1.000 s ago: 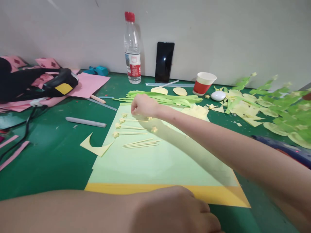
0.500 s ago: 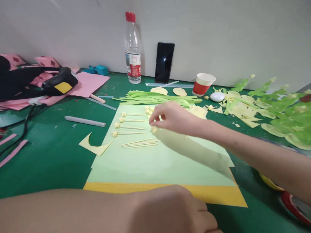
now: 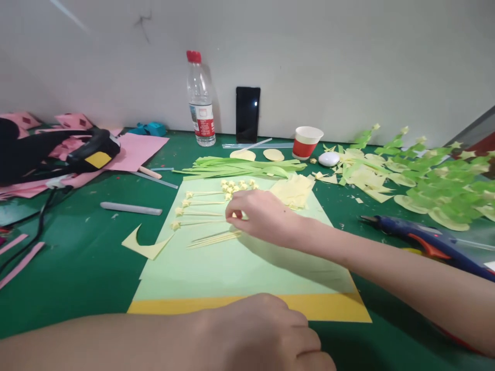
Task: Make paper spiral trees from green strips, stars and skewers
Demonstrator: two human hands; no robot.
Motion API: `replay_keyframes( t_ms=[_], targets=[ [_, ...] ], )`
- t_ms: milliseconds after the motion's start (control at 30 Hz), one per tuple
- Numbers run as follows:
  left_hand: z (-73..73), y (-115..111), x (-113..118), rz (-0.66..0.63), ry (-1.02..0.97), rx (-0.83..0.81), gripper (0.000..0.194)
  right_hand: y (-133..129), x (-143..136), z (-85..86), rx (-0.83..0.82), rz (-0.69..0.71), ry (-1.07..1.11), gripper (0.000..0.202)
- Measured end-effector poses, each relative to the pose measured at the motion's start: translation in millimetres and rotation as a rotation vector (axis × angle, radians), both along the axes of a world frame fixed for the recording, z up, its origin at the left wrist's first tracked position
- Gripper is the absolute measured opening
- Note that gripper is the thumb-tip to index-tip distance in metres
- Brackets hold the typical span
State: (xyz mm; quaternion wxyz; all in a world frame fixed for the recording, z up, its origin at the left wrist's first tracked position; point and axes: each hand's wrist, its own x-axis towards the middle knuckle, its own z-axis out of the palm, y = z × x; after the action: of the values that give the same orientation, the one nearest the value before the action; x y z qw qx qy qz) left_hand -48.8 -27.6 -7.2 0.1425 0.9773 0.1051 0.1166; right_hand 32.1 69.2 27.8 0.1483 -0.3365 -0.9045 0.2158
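My right hand reaches in from the right over a pale green sheet, thumb and fingertips bent together. A small yellow folded paper star shows at the gap between its fingers; I cannot tell whether it is gripped. Just beyond lies a cluster of similar stars. To the left, thin sticks tipped with paper stars lie in a row, and several bare sticks lie nearer. My left hand rests at the near edge with curled fingers, fingertips hidden.
Green paper strips, a bottle, a phone and a paper cup stand or lie at the back. Right are a glue gun and green leafy paper pieces. Left are a glue stick and pink paper.
The camera view has shifted, bringing the glue gun into sight on the right. My right hand has moved slightly nearer, uncovering more of the star cluster. My left hand stays at the near edge.
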Motion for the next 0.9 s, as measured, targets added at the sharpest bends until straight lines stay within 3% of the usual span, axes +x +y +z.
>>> replay_keyframes(
  t_ms=[67, 167, 300, 400, 533, 733, 900],
  targets=[
    [3.0, 0.7, -0.9, 0.088, -0.076, -0.155, 0.007, -6.8, 17.2, 10.2, -0.071, -0.072, 0.091, 0.011],
    [9.9, 3.0, -3.9, 0.354, -0.245, -0.511, 0.022, -25.8, 51.0, 23.5, -0.220, -0.162, 0.190, 0.012],
    [20.6, 11.0, -4.8, 0.575, -0.494, -0.923, 0.023, -60.5, 83.9, 27.9, -0.855, -0.378, 0.323, 0.012],
    [26.0, 18.0, 1.5, 0.663, -0.623, -0.963, 0.017, -80.1, 91.4, 22.3, -1.064, -0.505, 0.390, 0.012],
    [28.3, 21.7, 12.7, 0.576, -0.578, -0.996, 0.024, -86.1, 99.2, 11.9, -1.142, -0.525, 0.374, 0.016],
    [23.6, 15.4, 17.7, 0.512, -0.446, -1.098, 0.023, -76.1, 118.9, 12.5, -0.834, -0.479, 0.349, 0.016],
    [18.4, 13.4, 20.5, 0.503, -0.320, -1.122, 0.025, -75.6, 117.7, 16.7, -0.770, -0.468, 0.415, 0.013]
  ],
)
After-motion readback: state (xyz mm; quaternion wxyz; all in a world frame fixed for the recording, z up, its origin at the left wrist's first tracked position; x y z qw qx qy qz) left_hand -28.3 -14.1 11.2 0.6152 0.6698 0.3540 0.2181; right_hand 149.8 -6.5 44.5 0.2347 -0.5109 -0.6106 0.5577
